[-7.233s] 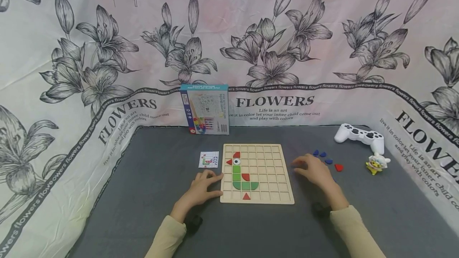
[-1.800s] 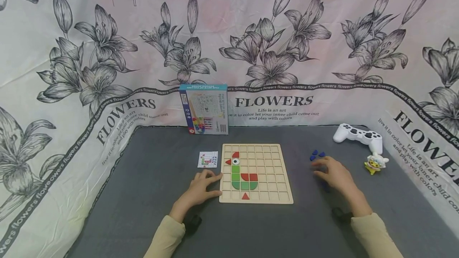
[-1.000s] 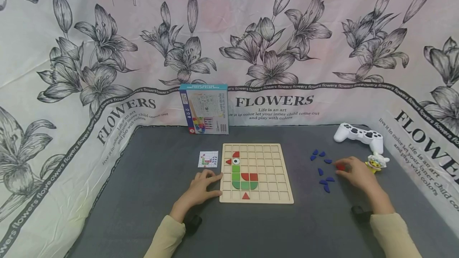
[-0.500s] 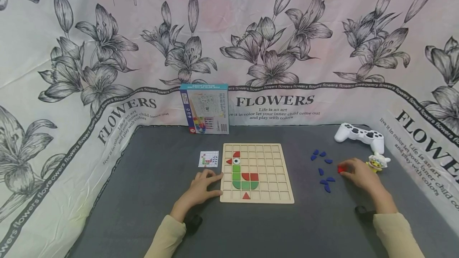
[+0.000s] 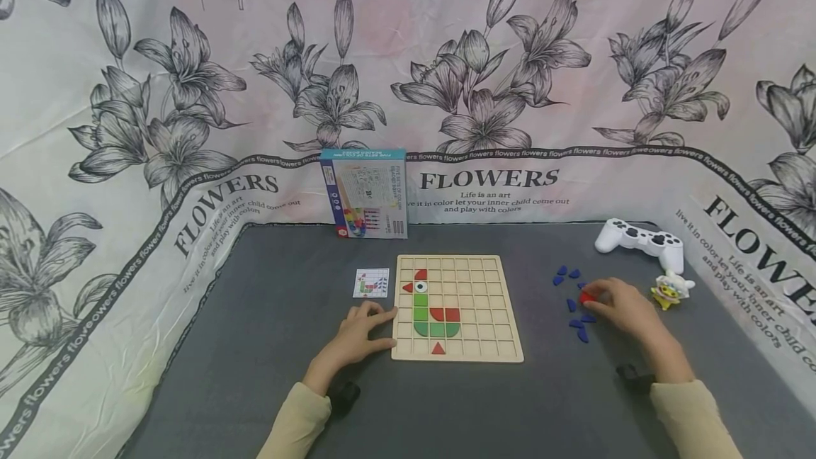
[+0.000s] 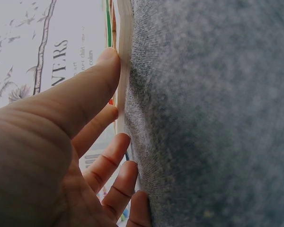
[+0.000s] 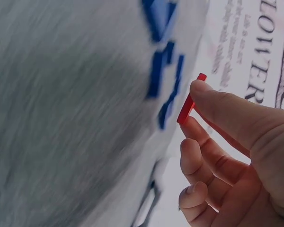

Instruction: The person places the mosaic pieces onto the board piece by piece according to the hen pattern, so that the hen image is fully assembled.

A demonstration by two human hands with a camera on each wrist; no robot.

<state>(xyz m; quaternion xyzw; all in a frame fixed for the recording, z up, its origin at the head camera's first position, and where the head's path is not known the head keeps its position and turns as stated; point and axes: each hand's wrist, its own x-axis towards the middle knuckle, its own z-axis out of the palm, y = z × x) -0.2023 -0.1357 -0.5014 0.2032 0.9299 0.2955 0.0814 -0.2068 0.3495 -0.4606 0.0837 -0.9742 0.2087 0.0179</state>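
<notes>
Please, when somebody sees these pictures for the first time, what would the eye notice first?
Most likely the large printed flowers on the pale cloth behind the wooden grid board. Next, perhaps, the bird-like red and green figure on the board's left part, then the bright red piece pinched in the right hand, near the loose blue pieces.

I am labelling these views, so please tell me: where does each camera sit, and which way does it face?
Head: worn on the head, looking forward and down at the gridded board; left hand, right hand and sleeves show.
Left wrist: worn there, looking along the left hand at the board's edge; that hand shows.
Right wrist: worn there, facing the red piece pinched by the right hand, with blue pieces beyond; that hand shows.
Head and right wrist share the red piece.
</notes>
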